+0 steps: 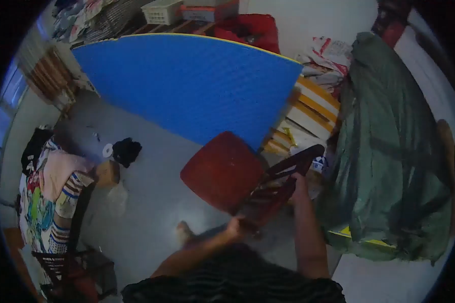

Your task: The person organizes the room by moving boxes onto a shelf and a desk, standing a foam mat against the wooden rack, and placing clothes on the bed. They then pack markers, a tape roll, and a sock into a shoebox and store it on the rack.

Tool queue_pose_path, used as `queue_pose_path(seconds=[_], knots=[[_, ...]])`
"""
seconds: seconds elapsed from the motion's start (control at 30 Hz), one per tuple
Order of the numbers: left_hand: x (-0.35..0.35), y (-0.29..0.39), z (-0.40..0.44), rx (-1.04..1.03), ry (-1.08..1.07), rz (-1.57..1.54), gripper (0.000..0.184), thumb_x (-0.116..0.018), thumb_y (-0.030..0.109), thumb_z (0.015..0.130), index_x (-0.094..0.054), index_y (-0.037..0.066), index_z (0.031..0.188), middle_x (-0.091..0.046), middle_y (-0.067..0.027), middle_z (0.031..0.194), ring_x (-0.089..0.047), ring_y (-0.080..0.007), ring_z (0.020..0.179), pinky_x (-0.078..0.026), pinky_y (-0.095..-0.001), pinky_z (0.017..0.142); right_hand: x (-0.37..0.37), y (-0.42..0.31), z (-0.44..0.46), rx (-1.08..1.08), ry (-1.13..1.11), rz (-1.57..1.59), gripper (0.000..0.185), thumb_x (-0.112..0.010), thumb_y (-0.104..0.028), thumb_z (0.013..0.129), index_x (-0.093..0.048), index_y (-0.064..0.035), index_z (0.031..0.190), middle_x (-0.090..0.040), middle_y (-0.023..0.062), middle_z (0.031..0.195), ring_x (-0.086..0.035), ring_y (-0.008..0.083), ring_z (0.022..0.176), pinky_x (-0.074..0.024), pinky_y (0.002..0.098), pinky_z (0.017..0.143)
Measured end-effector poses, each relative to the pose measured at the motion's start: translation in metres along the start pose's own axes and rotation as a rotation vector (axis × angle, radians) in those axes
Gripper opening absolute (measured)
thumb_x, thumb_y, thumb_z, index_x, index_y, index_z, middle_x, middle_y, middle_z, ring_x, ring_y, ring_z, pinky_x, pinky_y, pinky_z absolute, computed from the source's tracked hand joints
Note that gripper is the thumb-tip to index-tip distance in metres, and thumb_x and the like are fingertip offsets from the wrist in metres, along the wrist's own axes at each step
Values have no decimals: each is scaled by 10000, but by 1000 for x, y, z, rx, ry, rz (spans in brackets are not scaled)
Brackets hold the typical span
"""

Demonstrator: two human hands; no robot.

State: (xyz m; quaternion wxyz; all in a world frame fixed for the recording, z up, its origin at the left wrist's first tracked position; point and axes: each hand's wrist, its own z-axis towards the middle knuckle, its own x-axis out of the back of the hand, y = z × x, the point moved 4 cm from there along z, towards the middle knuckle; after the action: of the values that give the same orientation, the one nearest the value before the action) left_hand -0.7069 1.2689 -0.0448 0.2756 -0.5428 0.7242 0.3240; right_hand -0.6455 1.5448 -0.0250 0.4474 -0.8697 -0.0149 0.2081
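A chair with a red seat (222, 171) and a dark slatted backrest (273, 194) is in front of me, low in the middle of the head view. My left hand (235, 228) is closed on the chair's near side, at the lower end of the backrest beside the seat. Farther right, my right hand (299, 183) is closed on the backrest's frame near its top. The chair's legs are hidden. One bare foot (184, 232) shows on the floor left of the chair.
A large blue board (187, 86) stands beyond the chair. Green sheeting (389, 151) covers something bulky at the right. Piled clothes (55, 187), a cardboard box (107, 174) and a black bundle (126, 151) are at the left. Striped yellow-and-white slats (316, 108) lie behind the backrest.
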Motion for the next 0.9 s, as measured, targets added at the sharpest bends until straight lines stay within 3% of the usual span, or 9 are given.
queue_pose_path(seconds=[0.07,0.17,0.23,0.33,0.47,0.57,0.63,0.83,0.9], knots=[[-26,-12,32,-84,-233,207,246,-509,241,755,-571,3,777,-585,-137,852,-504,-295,913,-381,-429,806,13,-18,-13,290,-39,-366,458,-568,-58,686,-385,-10,1103,-512,137,888,-540,286,756,-476,380,713],[-27,-40,89,-17,-187,-125,247,-482,212,791,-565,-9,861,-580,-129,908,-508,-284,902,-385,-400,812,-10,-29,-94,844,-7,-1042,726,-597,-71,662,-229,37,1278,-454,212,1115,-490,334,1000,-396,387,876],[-52,-38,82,56,-68,-141,250,-474,199,803,-558,-8,917,-570,-124,947,-512,-272,906,-390,-383,817,-7,-14,-129,720,109,-1245,894,-687,-140,648,-124,55,1315,-310,226,1282,-340,313,1190,-303,382,983],[-61,-37,73,125,66,-8,312,-442,251,855,-547,9,1022,-562,-111,1029,-528,-232,939,-414,-352,827,8,-15,-146,289,-17,-887,857,-677,-150,667,-151,59,1311,-251,272,1319,-260,340,1250,-233,382,1022],[-29,-41,92,-101,-239,428,327,-459,275,866,-542,23,1057,-571,-81,1020,-538,-204,922,-420,-355,837,-14,-14,-177,582,-16,-1198,751,-680,-157,668,-276,36,1272,-250,288,1316,-262,395,1235,-247,426,1007],[-28,-42,86,183,-141,85,284,-460,212,862,-540,16,1052,-573,-59,1014,-551,-187,916,-428,-344,845,-37,-22,-186,821,-2,-1553,654,-687,-164,660,-390,6,1217,-272,274,1309,-275,410,1220,-251,450,1001],[-56,-16,41,194,92,463,254,-465,198,862,-548,30,1033,-572,-54,1003,-555,-178,894,-444,-329,812,-68,-33,-203,922,-132,-1731,594,-686,-179,657,-449,-17,1177,-285,261,1309,-279,414,1216,-262,460,994],[2,30,41,-208,109,205,203,-481,193,859,-564,43,967,-574,-61,907,-551,-164,782,-457,-292,622,-103,35,-186,891,-365,-1813,319,-560,-128,741,-524,-25,1040,-399,211,1253,-420,362,1126,-372,458,905],[16,59,18,-340,123,137,190,-485,202,860,-565,50,942,-557,-48,826,-526,-148,719,-432,-285,559,-123,53,-180,720,-442,-1833,300,-552,-117,747,-517,-34,1034,-422,198,1232,-449,347,1092,-408,444,862]])
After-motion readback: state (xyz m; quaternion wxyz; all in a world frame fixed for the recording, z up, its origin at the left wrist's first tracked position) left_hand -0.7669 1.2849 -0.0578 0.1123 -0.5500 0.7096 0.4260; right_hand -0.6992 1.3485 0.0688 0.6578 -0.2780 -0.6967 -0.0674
